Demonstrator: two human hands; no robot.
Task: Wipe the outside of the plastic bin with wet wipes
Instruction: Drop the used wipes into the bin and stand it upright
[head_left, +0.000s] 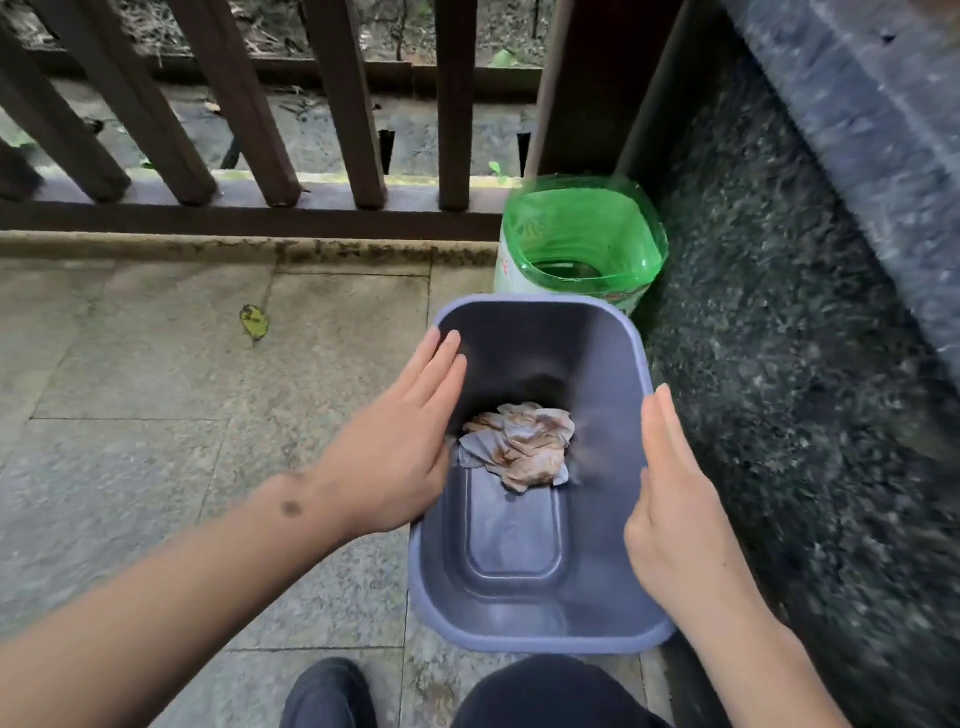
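Note:
A blue-grey plastic bin (540, 302) stands open-topped in front of me on the stone floor, seen from above. A crumpled, brown-stained wet wipe (524, 447) lies inside it on the bottom. My left hand (400, 431) lies flat over the bin's left rim, fingers straight and reaching a little inside. My right hand (675, 499) presses against the right wall, thumb hooked over the rim and fingers along the outside. The bin is held between both hands. Its outer walls are mostly hidden from this angle.
A cut-open green plastic container (582, 244) stands just behind the bin. A dark speckled stone wall (779, 364) runs along the right. A brown wooden railing (249, 218) closes off the far side. A yellow leaf (253, 321) lies on the floor tiles. My knee (545, 696) is below.

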